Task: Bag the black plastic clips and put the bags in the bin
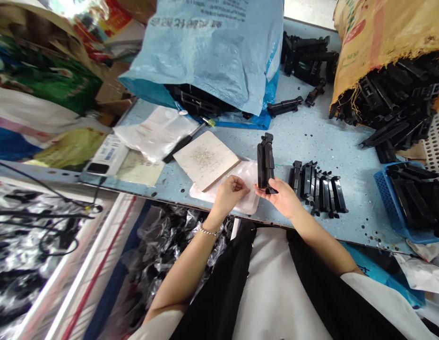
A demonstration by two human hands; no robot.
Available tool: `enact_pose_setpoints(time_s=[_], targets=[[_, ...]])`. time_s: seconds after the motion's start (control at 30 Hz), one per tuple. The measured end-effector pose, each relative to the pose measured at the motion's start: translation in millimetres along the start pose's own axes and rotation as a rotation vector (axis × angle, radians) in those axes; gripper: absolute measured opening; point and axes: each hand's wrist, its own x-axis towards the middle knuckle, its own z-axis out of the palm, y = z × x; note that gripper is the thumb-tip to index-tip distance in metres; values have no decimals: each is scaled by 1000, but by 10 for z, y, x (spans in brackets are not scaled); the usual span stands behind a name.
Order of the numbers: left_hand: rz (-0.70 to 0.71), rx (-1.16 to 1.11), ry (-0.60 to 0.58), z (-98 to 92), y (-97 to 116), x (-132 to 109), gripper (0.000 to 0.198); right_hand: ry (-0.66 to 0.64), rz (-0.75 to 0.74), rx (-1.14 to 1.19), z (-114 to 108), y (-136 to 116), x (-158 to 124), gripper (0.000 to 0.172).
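Note:
My right hand holds a black plastic part by its lower end, the part standing nearly upright over the bench. Just left of it, my left hand is closed in a pinch above a white plastic packet; whatever its fingertips hold is too small to make out. A pale square board with a scatter of tiny pieces in its middle lies beyond my left hand, partly over the packet. To the right of my right hand, several similar black parts lie side by side in a row.
A large blue sack with black parts inside lies at the back. An orange sack spills black parts at the back right, and a blue basket of them stands below. Clear bags lie left, near the front edge.

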Motion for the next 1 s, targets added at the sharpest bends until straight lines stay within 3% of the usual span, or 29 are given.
enact_pose_setpoints(time_s=[0.23, 0.43, 0.7, 0.9, 1.0], targets=[[-26, -21, -35, -2, -31, 4, 32, 9, 37, 47, -21, 28, 41, 42], [32, 88, 22, 3, -3, -4, 30, 16, 59, 102, 2, 51, 88, 42], [7, 135, 31, 58, -26, 5, 28, 27, 72, 141, -39, 50, 137, 40], [238, 131, 112, -233, 213, -44, 25, 111, 171, 171, -187, 176, 270, 37], [396, 438, 144, -342, 265, -79, 10, 109, 165, 174, -213, 215, 301, 37]])
